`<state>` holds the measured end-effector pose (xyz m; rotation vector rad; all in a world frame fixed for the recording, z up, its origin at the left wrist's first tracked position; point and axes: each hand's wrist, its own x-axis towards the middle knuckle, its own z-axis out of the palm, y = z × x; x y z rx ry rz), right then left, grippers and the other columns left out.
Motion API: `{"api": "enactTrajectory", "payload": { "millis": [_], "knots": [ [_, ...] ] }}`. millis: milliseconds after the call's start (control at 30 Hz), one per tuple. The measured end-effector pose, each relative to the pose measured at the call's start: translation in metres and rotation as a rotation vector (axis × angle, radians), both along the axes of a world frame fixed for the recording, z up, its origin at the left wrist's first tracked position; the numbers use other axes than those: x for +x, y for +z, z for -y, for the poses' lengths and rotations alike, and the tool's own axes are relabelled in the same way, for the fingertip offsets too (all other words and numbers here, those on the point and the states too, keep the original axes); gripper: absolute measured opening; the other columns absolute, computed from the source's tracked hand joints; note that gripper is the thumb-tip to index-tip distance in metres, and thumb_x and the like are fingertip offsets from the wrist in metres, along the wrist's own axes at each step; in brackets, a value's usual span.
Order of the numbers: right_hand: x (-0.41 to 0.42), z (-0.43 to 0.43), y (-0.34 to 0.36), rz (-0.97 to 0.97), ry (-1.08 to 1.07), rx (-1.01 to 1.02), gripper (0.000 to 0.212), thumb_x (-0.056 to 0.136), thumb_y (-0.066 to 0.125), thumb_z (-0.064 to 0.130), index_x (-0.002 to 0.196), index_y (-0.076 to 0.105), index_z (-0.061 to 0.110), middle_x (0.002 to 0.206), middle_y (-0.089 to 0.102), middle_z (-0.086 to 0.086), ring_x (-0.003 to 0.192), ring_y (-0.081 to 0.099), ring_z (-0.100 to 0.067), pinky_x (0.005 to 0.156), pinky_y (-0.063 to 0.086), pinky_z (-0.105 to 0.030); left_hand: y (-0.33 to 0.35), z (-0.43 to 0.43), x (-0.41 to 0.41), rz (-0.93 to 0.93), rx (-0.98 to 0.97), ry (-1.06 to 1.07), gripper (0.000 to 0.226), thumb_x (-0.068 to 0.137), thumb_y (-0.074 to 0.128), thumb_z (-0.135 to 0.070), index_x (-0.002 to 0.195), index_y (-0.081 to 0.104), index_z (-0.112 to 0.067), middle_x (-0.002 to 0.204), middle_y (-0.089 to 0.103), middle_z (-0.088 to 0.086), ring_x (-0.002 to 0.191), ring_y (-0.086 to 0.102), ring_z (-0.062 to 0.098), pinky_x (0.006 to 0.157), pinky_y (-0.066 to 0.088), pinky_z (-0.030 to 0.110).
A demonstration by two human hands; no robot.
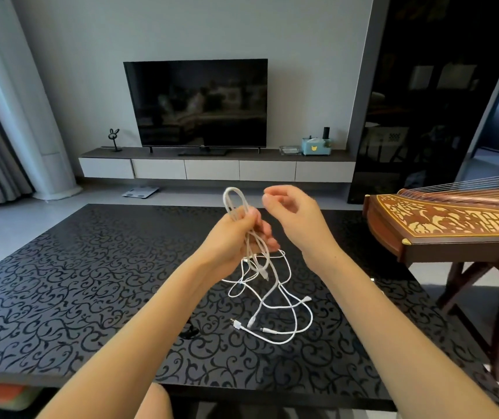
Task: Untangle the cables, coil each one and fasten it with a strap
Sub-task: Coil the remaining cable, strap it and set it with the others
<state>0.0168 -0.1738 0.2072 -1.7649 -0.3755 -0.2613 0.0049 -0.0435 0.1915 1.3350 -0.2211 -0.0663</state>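
head view: the person's left hand [239,234] is raised over the dark patterned table [76,282], fingers curled round a bunch of white cables [262,261]. a doubled loop [232,208] sticks up out of the top of the fist. below the hand the strands hang down and spread into a loose tangle lying on the tabletop, with several plug ends [236,323] on the side nearest the person.

the right hand [296,213] hovers just beside the left, a little higher, apart from the cables. its fingers are curled with thumb and forefinger tips close together; it is blurred, and i cannot tell whether they pinch anything.

a small dark object [189,331] lies on the table by the left forearm, too hard to make out. a television [197,101] stands against the far wall, and a wooden stringed instrument [447,219] sits off to the right.
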Motion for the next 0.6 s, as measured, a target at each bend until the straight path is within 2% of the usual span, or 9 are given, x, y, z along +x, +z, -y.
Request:
{"api": "enactTrajectory", "payload": {
  "millis": [67, 133, 200, 267, 333, 400, 500, 567, 600],
  "knots": [
    [0.001, -0.001, -0.019, -0.181, 0.085, 0.123, 0.026, 0.096, 0.049, 0.04, 0.108, 0.06, 0.019, 0.104, 0.067, -0.001, 0.105, 0.061, -0.017, 0.087, 0.045, -0.02, 0.003, -0.002, 0.004, 0.009, -0.12, 0.032, 0.03, 0.103, 0.032, -0.018, 0.076, 0.042, -0.01, 0.053, 0.046, 0.0, 0.044, 0.049, 0.013, 0.05, 0.051, 0.027],
    [-0.002, -0.005, -0.041, -0.331, 0.231, 0.173, 0.049, 0.094, 0.037, 0.053, 0.112, 0.061, 0.014, 0.104, 0.071, -0.01, 0.104, 0.065, -0.023, 0.102, 0.041, -0.036, 0.008, -0.003, 0.007, 0.005, -0.236, 0.06, 0.03, 0.104, 0.031, -0.02, 0.076, 0.04, -0.011, 0.049, 0.036, -0.004, 0.038, 0.036, 0.009, 0.04, 0.039, 0.021],
    [-0.013, -0.012, -0.059, -0.492, 0.409, 0.281, 0.058, 0.094, 0.03, 0.054, 0.115, 0.059, 0.009, 0.101, 0.071, -0.017, 0.1, 0.067, -0.027, 0.104, 0.041, -0.042, 0.009, -0.003, 0.013, 0.005, -0.294, 0.122, 0.033, 0.104, 0.032, -0.021, 0.073, 0.038, -0.013, 0.048, 0.031, -0.005, 0.036, 0.026, 0.007, 0.035, 0.026, 0.018],
    [-0.023, -0.015, -0.074, -0.578, 0.515, 0.351, 0.049, 0.095, 0.037, 0.045, 0.114, 0.058, 0.005, 0.088, 0.071, -0.012, 0.089, 0.068, -0.024, 0.1, 0.044, -0.042, 0.009, -0.003, 0.019, 0.026, -0.284, 0.221, 0.036, 0.104, 0.032, -0.021, 0.069, 0.036, -0.015, 0.047, 0.028, -0.005, 0.035, 0.02, 0.005, 0.034, 0.018, 0.018],
    [-0.032, -0.016, -0.087, -0.533, 0.53, 0.251, 0.03, 0.093, 0.051, 0.029, 0.109, 0.06, 0.005, 0.074, 0.065, -0.001, 0.073, 0.065, -0.015, 0.089, 0.049, -0.038, 0.008, -0.007, 0.023, 0.052, -0.258, 0.33, 0.036, 0.104, 0.033, -0.022, 0.069, 0.037, -0.015, 0.046, 0.029, -0.007, 0.035, 0.019, 0.005, 0.034, 0.016, 0.018],
    [-0.038, -0.011, -0.102, -0.514, 0.489, 0.121, 0.016, 0.096, 0.051, 0.014, 0.104, 0.062, 0.004, 0.068, 0.06, 0.001, 0.062, 0.059, -0.01, 0.078, 0.054, -0.03, 0.01, -0.015, 0.025, 0.094, -0.219, 0.425, 0.031, 0.104, 0.035, -0.022, 0.075, 0.042, -0.013, 0.045, 0.031, -0.008, 0.035, 0.021, 0.005, 0.034, 0.018, 0.018],
    [-0.041, 0.006, -0.119, -0.533, 0.371, 0.031, 0.02, 0.099, 0.047, 0.012, 0.098, 0.064, 0.002, 0.065, 0.055, -0.001, 0.051, 0.05, -0.007, 0.066, 0.053, -0.025, 0.012, -0.034, 0.028, 0.155, -0.027, 0.55, 0.025, 0.102, 0.037, -0.018, 0.079, 0.044, -0.012, 0.044, 0.032, -0.009, 0.037, 0.025, 0.006, 0.036, 0.022, 0.019],
    [-0.039, 0.02, -0.123, -0.453, 0.281, -0.087, 0.019, 0.097, 0.049, 0.011, 0.094, 0.068, 0.007, 0.064, 0.056, 0.002, 0.056, 0.051, -0.007, 0.062, 0.05, -0.023, 0.008, -0.042, 0.03, 0.168, 0.335, 0.616, 0.027, 0.099, 0.041, -0.02, 0.074, 0.041, -0.014, 0.05, 0.035, -0.005, 0.043, 0.03, 0.011, 0.043, 0.031, 0.024],
    [-0.035, 0.027, -0.123, -0.332, 0.222, -0.249, 0.019, 0.096, 0.051, 0.013, 0.092, 0.07, 0.012, 0.066, 0.059, 0.003, 0.061, 0.053, -0.009, 0.064, 0.05, -0.024, 0.003, -0.043, 0.03, 0.166, 0.546, 0.616, 0.029, 0.098, 0.044, -0.025, 0.071, 0.04, -0.015, 0.053, 0.037, -0.003, 0.047, 0.033, 0.014, 0.049, 0.035, 0.028]
  ]
}}
